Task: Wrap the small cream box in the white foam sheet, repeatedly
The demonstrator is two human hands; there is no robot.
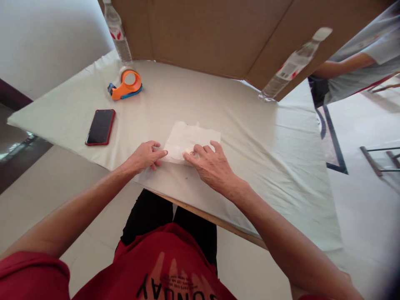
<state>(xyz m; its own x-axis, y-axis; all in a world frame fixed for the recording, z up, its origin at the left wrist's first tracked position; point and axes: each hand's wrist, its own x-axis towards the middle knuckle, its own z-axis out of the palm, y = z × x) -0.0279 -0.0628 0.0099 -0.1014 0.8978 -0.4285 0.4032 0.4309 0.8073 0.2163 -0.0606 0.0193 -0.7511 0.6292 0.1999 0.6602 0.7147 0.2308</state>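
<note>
A white sheet of thin paper [190, 135], perhaps a tissue, lies flat near the front edge of the covered table. My left hand [146, 156] is open at its left side, the thumb touching the paper's lower left corner and the other fingers apart. Over the lower right part of the sheet, my right hand [212, 164] has its thumb and forefinger closed on a small pale thing [189, 152]. That thing is mostly hidden by the fingers, and its kind does not show.
A phone [100, 127] and an orange tape dispenser [127, 85] lie on the left of the tablecloth [268, 166]. Two water bottles [117, 35] [293, 66] stand against a cardboard panel [200, 37] at the back. Another person's arm [346, 66] shows beyond it.
</note>
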